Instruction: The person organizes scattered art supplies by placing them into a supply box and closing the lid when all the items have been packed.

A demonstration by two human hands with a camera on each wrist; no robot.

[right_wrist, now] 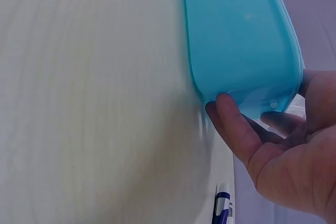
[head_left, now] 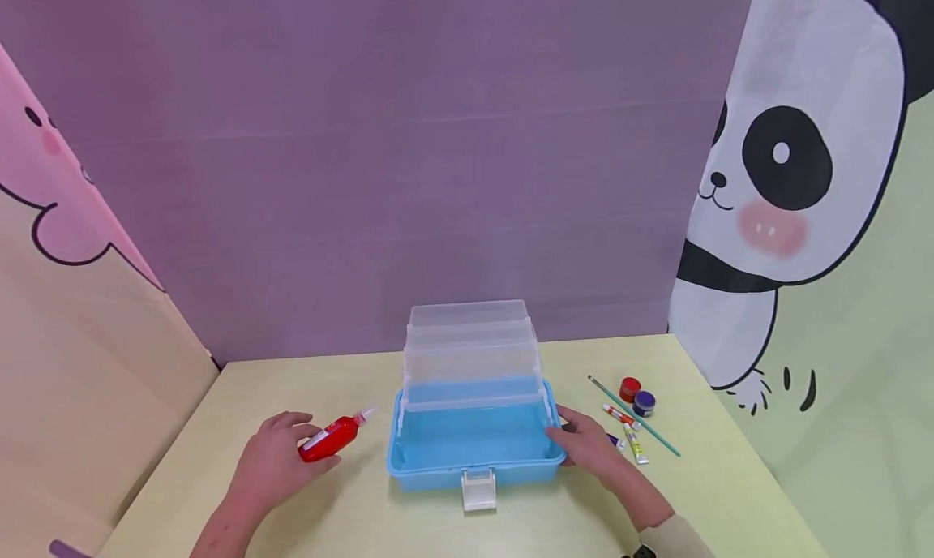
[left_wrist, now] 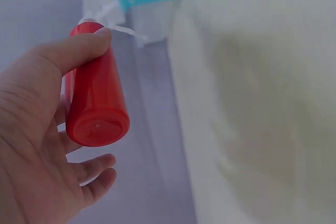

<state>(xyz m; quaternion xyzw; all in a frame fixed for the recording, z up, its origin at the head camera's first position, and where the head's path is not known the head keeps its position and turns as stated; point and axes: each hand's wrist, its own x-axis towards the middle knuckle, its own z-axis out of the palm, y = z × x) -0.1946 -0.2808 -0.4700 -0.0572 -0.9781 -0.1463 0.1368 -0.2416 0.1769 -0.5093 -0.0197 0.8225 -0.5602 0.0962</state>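
My left hand [head_left: 276, 463] holds a red squeeze bottle [head_left: 330, 439] with a pale pointed nozzle, to the left of the box. In the left wrist view the thumb lies along the bottle [left_wrist: 100, 98], whose base faces the camera. A light blue plastic box [head_left: 474, 471] stands with its clear lid [head_left: 473, 355] raised and a white latch [head_left: 478, 491] at its front. Nothing shows inside the box. At its right end, my right hand [head_left: 587, 446] grips the wall, thumb at the rim; the right wrist view has the fingers against the blue end [right_wrist: 247, 40].
Right of the box lie a thin green paintbrush [head_left: 642, 420], a red paint jar [head_left: 630, 389], a purple paint jar [head_left: 644, 403], an orange-red tube [head_left: 620, 416] and a yellow tube [head_left: 636, 444]. Another tube [head_left: 615, 441] is partly hidden by the right hand. A purple backdrop [head_left: 379, 177] rises behind the table.
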